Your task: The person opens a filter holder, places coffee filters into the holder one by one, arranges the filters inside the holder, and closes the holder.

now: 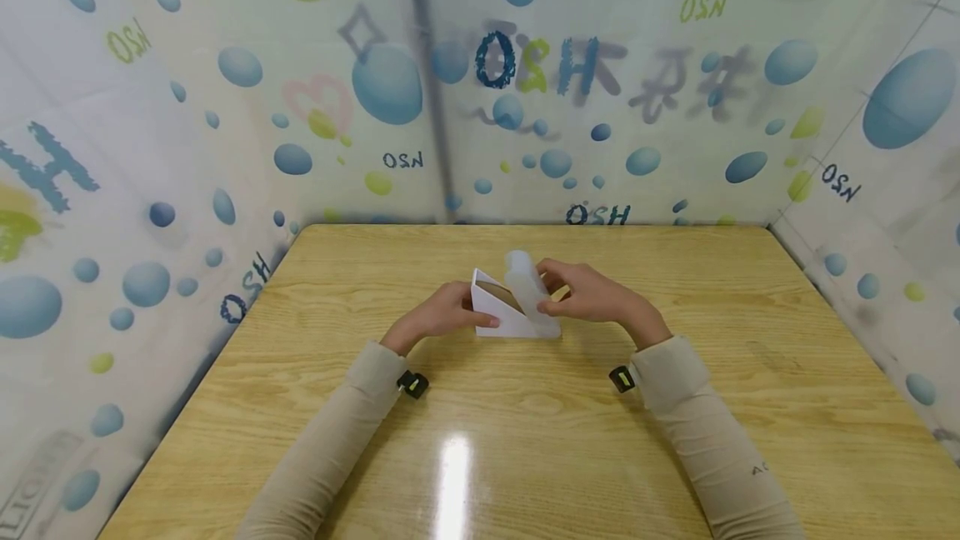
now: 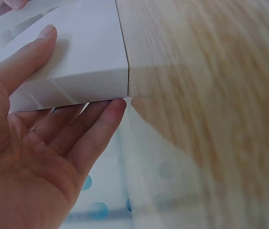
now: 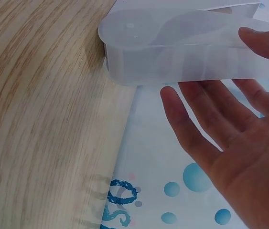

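Note:
A white box point(image 1: 504, 317) with a slanted open top and a brownish inside stands on the wooden table. My left hand point(image 1: 450, 308) grips its left end, the thumb point(image 2: 41, 47) flat on the near face and the fingers along the end wall. Over the box's right end, a translucent plastic cover point(image 1: 528, 288) with rounded ends tilts upward. My right hand point(image 1: 588, 290) holds this cover from the right, thumb on the near side and fingers along its outer side. In the right wrist view the cover's rounded lower end point(image 3: 129, 31) overlaps the box's corner.
The wooden table point(image 1: 750, 373) reaches to a patterned curtain point(image 1: 645, 107) at the back and both sides. Small black devices point(image 1: 413, 384) sit at both sleeve cuffs. A bright light reflection lies on the near tabletop.

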The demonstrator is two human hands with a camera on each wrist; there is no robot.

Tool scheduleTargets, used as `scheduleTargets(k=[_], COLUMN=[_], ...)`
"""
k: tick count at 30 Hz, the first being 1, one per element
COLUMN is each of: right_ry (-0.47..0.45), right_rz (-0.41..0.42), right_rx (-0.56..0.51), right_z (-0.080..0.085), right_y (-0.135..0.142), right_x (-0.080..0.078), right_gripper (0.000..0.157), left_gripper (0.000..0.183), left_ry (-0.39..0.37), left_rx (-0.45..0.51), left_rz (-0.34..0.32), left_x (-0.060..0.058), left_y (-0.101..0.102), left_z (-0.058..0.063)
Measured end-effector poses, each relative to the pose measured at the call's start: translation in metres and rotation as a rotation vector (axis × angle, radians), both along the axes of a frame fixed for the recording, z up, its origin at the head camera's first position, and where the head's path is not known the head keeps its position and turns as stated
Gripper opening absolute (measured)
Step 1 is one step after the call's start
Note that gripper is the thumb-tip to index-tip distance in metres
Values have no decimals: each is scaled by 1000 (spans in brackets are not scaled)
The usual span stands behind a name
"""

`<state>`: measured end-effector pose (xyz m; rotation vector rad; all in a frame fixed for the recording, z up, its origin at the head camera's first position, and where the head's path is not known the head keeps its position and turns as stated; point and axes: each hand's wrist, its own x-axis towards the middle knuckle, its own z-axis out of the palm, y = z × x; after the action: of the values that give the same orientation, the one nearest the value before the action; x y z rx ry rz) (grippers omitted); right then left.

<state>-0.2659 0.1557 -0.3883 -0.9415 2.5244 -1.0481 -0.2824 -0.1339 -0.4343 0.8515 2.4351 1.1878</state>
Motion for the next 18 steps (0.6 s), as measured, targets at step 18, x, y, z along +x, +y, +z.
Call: scheduleTargets(k=[18], right_ry=[-4], right_rz=[-4], right_rx=[22], right_z=[-3], right_y=[-3], right_x=[-2], right_gripper=[39], left_gripper=[32], left_ry=[-17], left_rx=[7], left_rz=[10], left_x=[0], left_y=[0], left_z=[-1])
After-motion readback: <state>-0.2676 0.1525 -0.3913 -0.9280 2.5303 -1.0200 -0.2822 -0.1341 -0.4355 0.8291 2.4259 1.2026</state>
